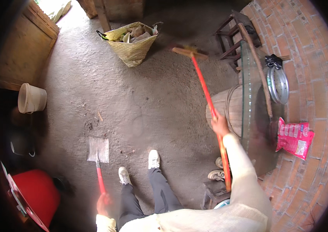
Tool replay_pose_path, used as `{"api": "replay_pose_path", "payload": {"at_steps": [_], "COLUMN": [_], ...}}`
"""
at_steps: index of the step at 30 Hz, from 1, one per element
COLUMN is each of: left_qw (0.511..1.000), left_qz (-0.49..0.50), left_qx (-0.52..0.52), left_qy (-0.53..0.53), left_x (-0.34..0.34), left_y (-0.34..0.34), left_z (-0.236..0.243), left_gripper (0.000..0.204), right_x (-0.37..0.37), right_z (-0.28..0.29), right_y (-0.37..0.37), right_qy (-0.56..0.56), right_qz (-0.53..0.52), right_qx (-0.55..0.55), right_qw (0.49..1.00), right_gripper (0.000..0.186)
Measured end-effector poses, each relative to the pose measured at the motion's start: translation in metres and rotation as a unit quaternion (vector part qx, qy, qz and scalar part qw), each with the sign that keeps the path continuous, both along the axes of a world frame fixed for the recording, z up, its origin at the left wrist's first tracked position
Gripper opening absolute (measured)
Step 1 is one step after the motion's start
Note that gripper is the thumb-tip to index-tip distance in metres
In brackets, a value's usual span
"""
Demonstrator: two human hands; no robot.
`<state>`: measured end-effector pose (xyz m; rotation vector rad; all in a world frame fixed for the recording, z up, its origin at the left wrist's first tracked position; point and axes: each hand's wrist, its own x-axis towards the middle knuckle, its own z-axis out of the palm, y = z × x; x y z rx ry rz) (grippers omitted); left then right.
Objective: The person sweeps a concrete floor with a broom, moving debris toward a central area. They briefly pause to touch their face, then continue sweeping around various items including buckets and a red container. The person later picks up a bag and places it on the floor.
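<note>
Low on the left, my left hand is closed around the red handle of a small square-bladed shovel, its flat grey blade down at the floor. Just beyond the blade lie dark bits of debris and a light scrap. My right hand, arm stretched forward on the right, grips the long red-and-orange handle of a broom. The broom's wide wooden head points away from me, and its bristles are blurred. Whether that head touches the floor I cannot tell. My white shoes stand between the two tools.
A yellow woven sack full of rubbish stands ahead. At left are a white bucket and a red rounded container. Along the right brick wall are a glass sheet, a wooden stick, stools, shoes and a pink packet.
</note>
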<state>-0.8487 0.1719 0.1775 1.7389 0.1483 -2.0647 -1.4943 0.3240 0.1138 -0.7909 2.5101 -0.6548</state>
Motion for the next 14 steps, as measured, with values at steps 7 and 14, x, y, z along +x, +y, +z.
{"api": "replay_pose_path", "payload": {"at_steps": [7,14], "left_qw": [0.999,0.994], "left_qz": [-0.027,-0.099], "left_qx": [-0.007,-0.039], "left_qy": [-0.018,-0.035], "left_x": [-0.002,0.011], "left_y": [-0.035,-0.098], "left_z": [-0.004,-0.029], "left_gripper": [0.014,0.015], "right_x": [0.011,0.127], "right_z": [-0.049,0.058], "right_y": [-0.071,0.015], "right_qy": [-0.145,-0.298], "right_qz": [0.036,-0.096], "right_qx": [0.091,-0.030], "right_qw": [0.985,0.949], "right_gripper": [0.037,0.060]}}
